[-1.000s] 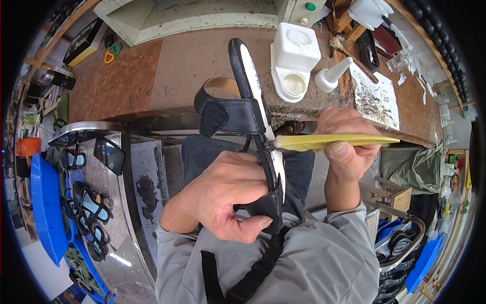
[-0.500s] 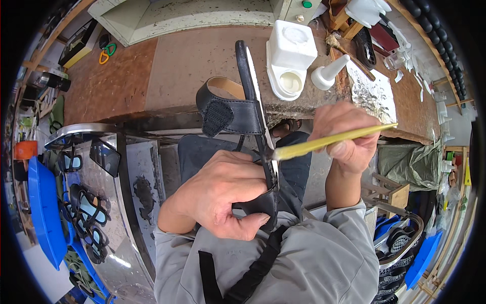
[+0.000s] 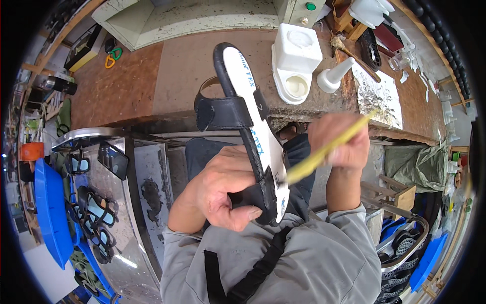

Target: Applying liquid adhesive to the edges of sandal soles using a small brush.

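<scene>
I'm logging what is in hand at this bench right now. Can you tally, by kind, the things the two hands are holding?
Sandals: 1, the black sandal with a white footbed, gripped by the left hand.
Sticks: 1, the yellow stick, blurred, in the right hand, its tip at the footbed.
Total: 2

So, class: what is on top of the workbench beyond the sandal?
On the workbench stand a white tub, a white bottle and smeared paper. The sandal, held in the left hand, covers part of the bench edge.
</scene>
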Demonstrator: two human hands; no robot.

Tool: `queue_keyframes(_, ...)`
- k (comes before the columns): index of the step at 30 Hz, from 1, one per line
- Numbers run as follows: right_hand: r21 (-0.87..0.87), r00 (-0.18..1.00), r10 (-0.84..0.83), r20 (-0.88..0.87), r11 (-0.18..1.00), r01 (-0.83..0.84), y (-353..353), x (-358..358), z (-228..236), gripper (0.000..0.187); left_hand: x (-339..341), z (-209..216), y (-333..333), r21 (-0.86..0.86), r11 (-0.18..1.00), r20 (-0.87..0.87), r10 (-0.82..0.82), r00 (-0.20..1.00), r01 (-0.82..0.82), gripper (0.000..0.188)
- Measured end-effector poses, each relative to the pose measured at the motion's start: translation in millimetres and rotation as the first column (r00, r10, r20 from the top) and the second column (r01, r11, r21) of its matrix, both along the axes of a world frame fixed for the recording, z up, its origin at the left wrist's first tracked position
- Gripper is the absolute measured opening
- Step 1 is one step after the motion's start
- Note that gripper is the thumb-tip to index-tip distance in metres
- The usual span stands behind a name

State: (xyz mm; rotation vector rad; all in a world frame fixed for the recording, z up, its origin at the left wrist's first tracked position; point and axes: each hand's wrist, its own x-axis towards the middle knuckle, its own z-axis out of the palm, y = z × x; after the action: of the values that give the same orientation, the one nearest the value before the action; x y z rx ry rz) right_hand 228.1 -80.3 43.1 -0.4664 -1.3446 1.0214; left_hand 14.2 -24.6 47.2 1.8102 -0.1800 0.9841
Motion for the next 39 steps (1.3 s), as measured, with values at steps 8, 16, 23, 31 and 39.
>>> queue_keyframes(8, -0.124, 0.995, -0.094, -0.030, 0.988, 0.090, -14.6, -18.1, -23.3, 0.010, -14.5, -15.6, 6.3, -0.113, 0.988, -0.006, 0.107, 0.994, -0.107, 0.024)
queue_keyframes(16, -0.339, 0.899, -0.095, -0.428, 0.939, -0.062, -17.1, 19.8, -31.8, 0.021, -29.7, -34.2, 37.2, -0.405, 0.876, 0.082, -0.251, 0.965, 0.262, 0.036)
queue_keyframes(23, -0.623, 0.984, 0.098, -0.149, 0.764, -0.170, 21.9, 22.2, -33.6, 0.031, -39.2, -47.2, 50.0, -0.557, 0.501, 0.322, -0.604, 0.729, 0.662, 0.036)
queue_keyframes(31, -0.726, 0.955, 0.000, -0.295, 0.650, -0.224, 15.5, 0.1, -54.4, 0.020, -52.7, -33.5, 56.3, -0.228, 0.696, -0.217, 0.646, 0.732, -0.681, 0.027)
queue_keyframes(39, -0.872, 0.950, -0.216, -0.224, 0.480, -0.096, -7.7, -30.1, -61.8, 0.023, -72.1, -37.5, 20.5, 0.096, 0.582, 0.043, 0.808, 0.587, -0.808, 0.049)
